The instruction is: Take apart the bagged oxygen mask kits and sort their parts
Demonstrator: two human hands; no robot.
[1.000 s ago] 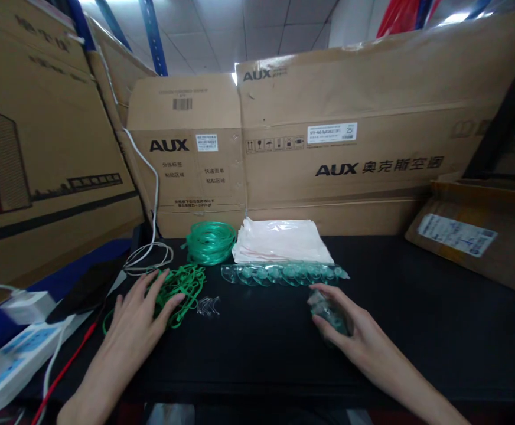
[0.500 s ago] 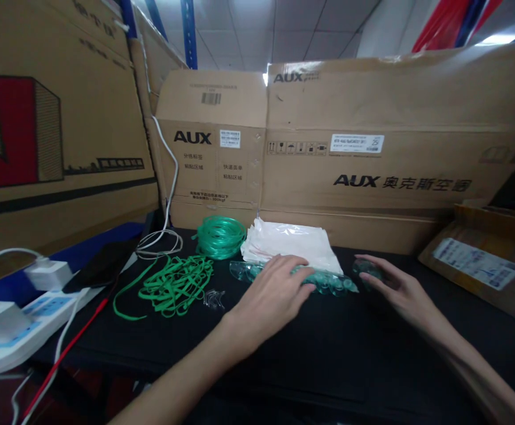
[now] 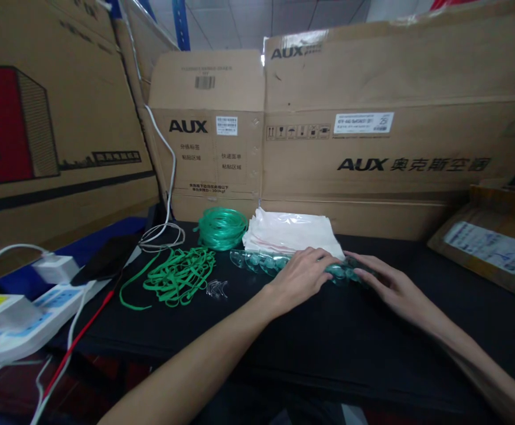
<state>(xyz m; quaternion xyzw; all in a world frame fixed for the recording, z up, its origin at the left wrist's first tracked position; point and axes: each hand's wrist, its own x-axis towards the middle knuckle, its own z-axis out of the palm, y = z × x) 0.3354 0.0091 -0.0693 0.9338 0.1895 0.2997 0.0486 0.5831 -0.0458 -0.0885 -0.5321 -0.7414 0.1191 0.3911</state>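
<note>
A row of clear green plastic mask pieces lies on the black table in front of a stack of clear plastic bags. My left hand rests on the right part of the row, fingers curled over the pieces. My right hand touches the row's right end, fingers bent around a green piece there. Left of the row lie a tangle of green elastic straps, a coil of green tubing and a few small clear clips.
Large AUX cardboard boxes wall the table at the back and left. A flat labelled carton lies at the right. A white power strip with plugs, white cables, a red wire and a black pouch sit at the left.
My right hand has brought its green piece left to the end of the row. My left hand has shifted slightly right along the row. The view has tilted down a little.
</note>
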